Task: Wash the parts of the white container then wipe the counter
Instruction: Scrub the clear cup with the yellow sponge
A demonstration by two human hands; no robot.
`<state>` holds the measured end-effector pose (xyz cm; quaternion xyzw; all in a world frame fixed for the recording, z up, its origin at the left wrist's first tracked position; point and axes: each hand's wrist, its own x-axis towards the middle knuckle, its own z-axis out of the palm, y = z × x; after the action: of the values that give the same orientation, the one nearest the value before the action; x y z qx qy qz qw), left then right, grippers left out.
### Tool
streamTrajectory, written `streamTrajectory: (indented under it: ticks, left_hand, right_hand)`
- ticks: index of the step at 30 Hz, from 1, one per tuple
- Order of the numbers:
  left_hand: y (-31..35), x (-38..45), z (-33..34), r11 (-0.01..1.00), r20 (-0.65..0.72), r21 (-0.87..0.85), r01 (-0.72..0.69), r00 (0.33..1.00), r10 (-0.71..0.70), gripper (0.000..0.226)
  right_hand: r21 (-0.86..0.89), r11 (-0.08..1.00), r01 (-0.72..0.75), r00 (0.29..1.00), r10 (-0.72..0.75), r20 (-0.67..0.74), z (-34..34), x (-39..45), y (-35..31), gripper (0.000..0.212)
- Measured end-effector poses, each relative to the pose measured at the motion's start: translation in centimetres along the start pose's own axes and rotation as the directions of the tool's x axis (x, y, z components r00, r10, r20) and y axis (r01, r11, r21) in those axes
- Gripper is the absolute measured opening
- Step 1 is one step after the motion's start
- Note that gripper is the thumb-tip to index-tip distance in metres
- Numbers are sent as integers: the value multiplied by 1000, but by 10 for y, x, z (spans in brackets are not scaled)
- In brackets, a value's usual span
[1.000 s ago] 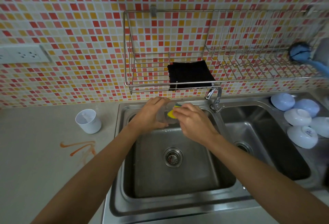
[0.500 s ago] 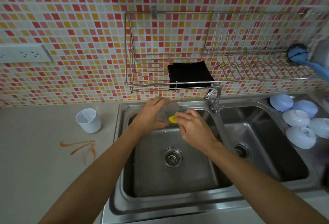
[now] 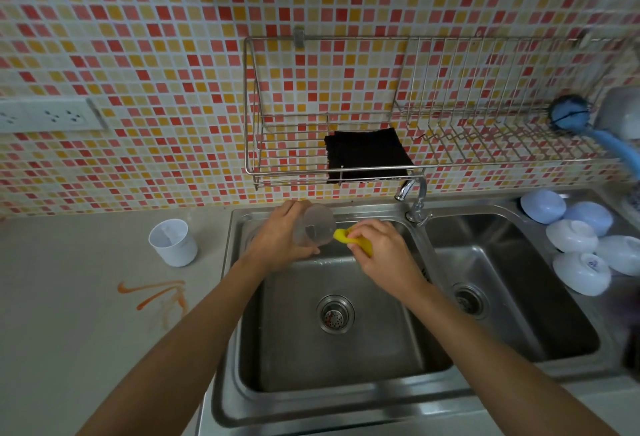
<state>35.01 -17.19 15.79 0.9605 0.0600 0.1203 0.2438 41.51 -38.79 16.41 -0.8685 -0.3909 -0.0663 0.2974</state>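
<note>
Over the back of the left sink basin, my left hand grips a clear cup-shaped container part, tilted with its mouth facing right. My right hand holds a yellow sponge whose tip touches the rim of that part. The white container stands upright on the counter left of the sink. An orange smear marks the counter in front of it.
A faucet stands between the two basins, with no water visibly running. A black cloth lies in the wire wall rack. Several white and pale-blue bowls sit upturned right of the right basin. A blue brush hangs far right.
My right hand drew the sponge out of the clear part, to its rim. The left hand tilted the part a little more to the right.
</note>
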Motion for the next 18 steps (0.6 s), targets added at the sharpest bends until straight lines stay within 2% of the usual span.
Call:
streamTrajectory:
  ticks: [3,5,8,12,15,18]
  left_hand:
    - [-2,-4,-2,1000,-17,-5,4,1000,-4,87]
    - [-5,-7,-3,1000,-36,-5,7,999,-7,87]
    - [-8,-14,-5,1000,-90,-8,23,996,-23,87]
    - [-12,-29,-3,998,-182,62,-16,983,27,84]
    - [-11,-37,3,993,-188,115,-36,980,57,84]
    - [-9,-38,9,995,-175,95,-7,984,24,85]
  right_hand:
    - [28,998,-60,998,59,37,-1,5,-7,11]
    - [44,994,-101,994,99,36,1,10,-8,16]
    - [61,990,-129,992,129,2,3,12,-13,23]
    - [71,985,-160,985,164,-56,12,2,-18,19]
    - [78,979,-188,979,193,-68,16,-7,-18,18]
    - [76,976,-205,975,210,-66,16,-13,-18,19]
